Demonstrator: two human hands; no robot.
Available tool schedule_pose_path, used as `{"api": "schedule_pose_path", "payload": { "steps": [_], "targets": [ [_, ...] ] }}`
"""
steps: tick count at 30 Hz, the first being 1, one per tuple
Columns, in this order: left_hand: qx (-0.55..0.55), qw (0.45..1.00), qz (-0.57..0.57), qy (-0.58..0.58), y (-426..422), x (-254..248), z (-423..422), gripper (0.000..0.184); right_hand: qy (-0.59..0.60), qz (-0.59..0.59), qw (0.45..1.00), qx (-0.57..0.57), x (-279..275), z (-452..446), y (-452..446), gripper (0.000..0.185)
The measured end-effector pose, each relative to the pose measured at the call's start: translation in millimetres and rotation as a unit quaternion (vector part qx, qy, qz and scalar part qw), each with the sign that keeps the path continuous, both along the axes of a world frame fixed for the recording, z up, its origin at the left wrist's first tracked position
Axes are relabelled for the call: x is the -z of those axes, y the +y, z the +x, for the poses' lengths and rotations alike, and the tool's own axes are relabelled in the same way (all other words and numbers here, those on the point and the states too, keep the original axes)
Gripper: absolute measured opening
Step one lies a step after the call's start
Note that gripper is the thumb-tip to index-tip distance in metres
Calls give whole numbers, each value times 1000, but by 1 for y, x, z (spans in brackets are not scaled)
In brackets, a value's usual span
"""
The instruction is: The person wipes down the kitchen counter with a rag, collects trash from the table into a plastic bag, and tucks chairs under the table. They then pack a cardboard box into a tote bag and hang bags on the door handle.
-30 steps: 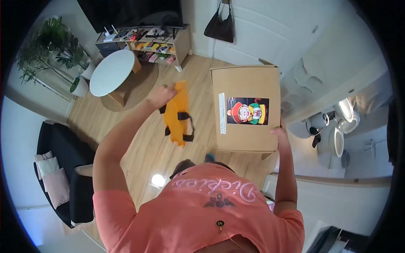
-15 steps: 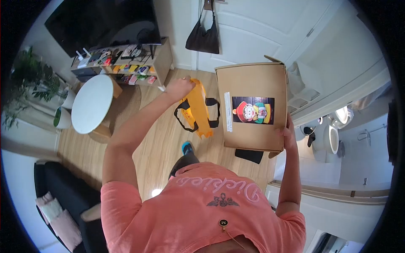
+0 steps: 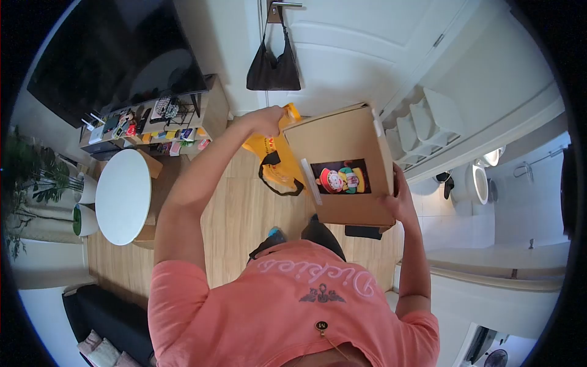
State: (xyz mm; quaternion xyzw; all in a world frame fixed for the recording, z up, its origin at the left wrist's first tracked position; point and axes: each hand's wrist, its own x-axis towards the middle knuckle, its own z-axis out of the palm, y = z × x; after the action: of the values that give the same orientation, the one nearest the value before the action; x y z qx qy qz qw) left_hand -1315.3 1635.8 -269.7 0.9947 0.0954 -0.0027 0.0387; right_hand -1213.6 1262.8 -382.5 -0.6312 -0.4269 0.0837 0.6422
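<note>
My left hand (image 3: 267, 120) is closed on the upper edge of a yellow bag (image 3: 262, 145) with black handles. The bag hangs above the floor, partly behind the box. A brown cardboard box (image 3: 336, 142) is held up by my right hand (image 3: 400, 200), which grips its lower right side. On the box's face are a colourful cartoon picture (image 3: 341, 177) and a white strip (image 3: 310, 181). The box's left edge overlaps the bag in view; whether they touch, I cannot tell.
A white oval table (image 3: 123, 197) stands at left, beside a TV cabinet (image 3: 211, 107). Ahead, a dark handbag (image 3: 274, 68) hangs on the handle of a white door (image 3: 348, 43). White wall racks (image 3: 433, 119) and a bathroom opening lie at right. A black sofa (image 3: 113, 315) sits lower left.
The box has shifted left and tilted, now overlapping the yellow bag. My left hand has stayed on the bag's edge, and the bag has turned. The view has moved towards the door.
</note>
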Motion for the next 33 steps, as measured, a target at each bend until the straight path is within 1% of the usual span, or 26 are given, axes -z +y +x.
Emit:
{"api": "schedule_pose_path", "payload": {
  "steps": [1,2,4,6,7,9,10,13,14,16,17,19,20,22,23,24,25,27,28,29,30,31,32,33],
  "targets": [
    [-8,1000,-15,5,-3,-4,3,59,-12,-16,1000,9,0,1,-2,81],
    [-20,999,-15,29,-7,-10,9,59,-37,-72,996,32,3,7,-5,83],
    [-44,996,-15,77,-7,-18,22,59,-131,-103,984,55,8,19,4,84],
    [-53,996,-22,68,-14,-26,34,58,-228,-131,962,76,9,30,9,85],
    [-55,996,-23,59,-17,-35,31,57,-252,-142,954,78,5,26,13,86],
    [-22,998,9,53,-17,-35,48,57,-292,-165,939,76,-4,31,22,88],
    [-3,998,25,53,-12,-34,59,57,-308,-137,938,76,-6,35,33,87],
    [5,998,58,13,-42,-42,77,57,-320,-171,928,84,-16,61,50,86],
    [3,996,90,-23,-34,-36,83,56,-321,-186,924,89,-18,72,71,84],
    [30,986,159,-28,-24,-29,101,54,-324,-213,916,100,-21,97,98,82],
    [45,980,190,-30,-16,-29,114,53,-326,-238,910,95,-33,109,110,82],
    [70,978,196,-34,-31,-26,125,51,-333,-278,897,85,-56,124,124,83],
    [81,976,200,-37,-43,-23,127,50,-312,-303,898,69,-66,129,131,82],
    [55,982,178,-14,-71,-10,142,50,-264,-359,895,32,-82,136,154,81],
    [42,985,166,-2,-81,-6,149,50,-248,-350,903,25,-90,139,164,84],
    [9,989,144,-40,-77,-2,158,52,-232,-342,910,17,-99,145,178,88],
    [13,989,126,-70,-66,-2,170,52,-217,-333,918,13,-104,157,187,92],
    [15,987,92,-134,-43,-13,175,51,-243,-291,925,37,-129,170,169,98],
    [51,975,101,-191,-16,-6,179,48,-254,-270,927,46,-139,175,160,101],
    [10,985,-6,-170,-11,-19,178,52,-293,-211,931,44,-135,187,148,101],
    [-33,982,-113,-148,-14,-39,175,56,-331,-151,931,40,-127,199,129,101],
    [-75,964,-221,-125,-13,-58,174,60,-367,-92,925,35,-128,211,124,101],
    [-86,949,-275,-124,-13,-65,173,64,-373,-123,919,43,-124,219,131,98],
    [-83,944,-296,-122,-7,-61,179,62,-375,-154,913,51,-109,228,143,95]
  ]
}}
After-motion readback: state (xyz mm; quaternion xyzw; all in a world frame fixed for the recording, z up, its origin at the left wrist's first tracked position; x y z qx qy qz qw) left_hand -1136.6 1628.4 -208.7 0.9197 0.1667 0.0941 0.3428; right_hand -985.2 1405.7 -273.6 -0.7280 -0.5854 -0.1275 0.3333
